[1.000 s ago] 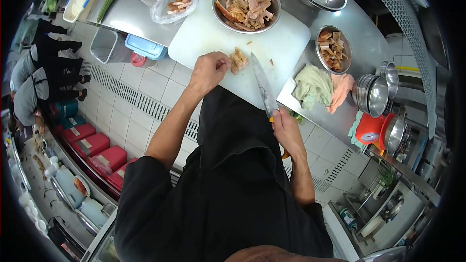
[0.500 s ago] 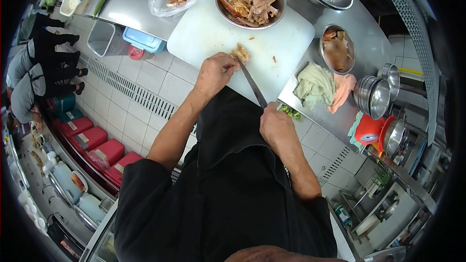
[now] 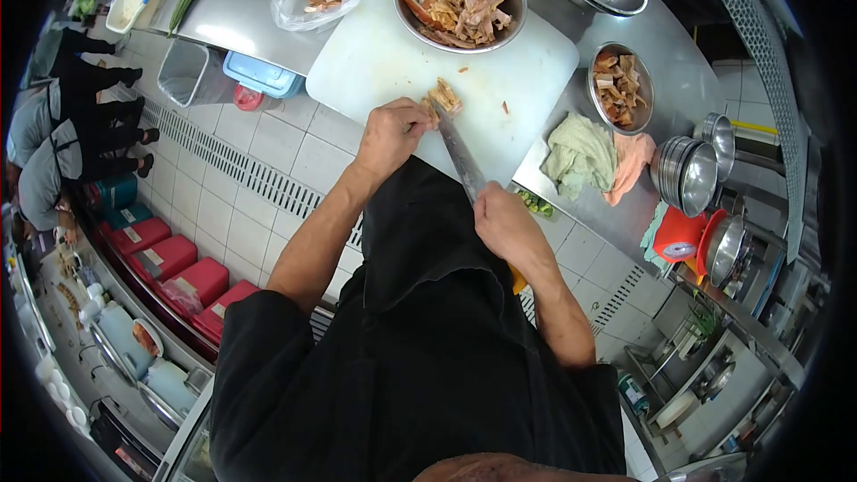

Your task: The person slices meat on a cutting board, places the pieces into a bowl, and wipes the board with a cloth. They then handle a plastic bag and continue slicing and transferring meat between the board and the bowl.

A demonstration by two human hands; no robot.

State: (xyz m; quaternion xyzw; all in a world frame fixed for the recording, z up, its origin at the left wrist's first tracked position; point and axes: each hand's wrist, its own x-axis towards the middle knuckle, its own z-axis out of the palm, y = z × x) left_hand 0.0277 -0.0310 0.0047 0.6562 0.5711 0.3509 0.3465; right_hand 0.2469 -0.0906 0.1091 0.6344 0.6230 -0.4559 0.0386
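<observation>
Steel knife gripped in right hand; left hand fingers pinch ragged meat on smooth white board.

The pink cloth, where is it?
In the head view, the pink cloth lies on the steel counter's right side, between the green cloth and stacked steel bowls.

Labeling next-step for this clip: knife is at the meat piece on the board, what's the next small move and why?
Probably press the knife down through the meat piece. The right hand grips the handle with the blade tip at the piece, the left hand pins it on the white cutting board, and it looks only partly cut.
</observation>
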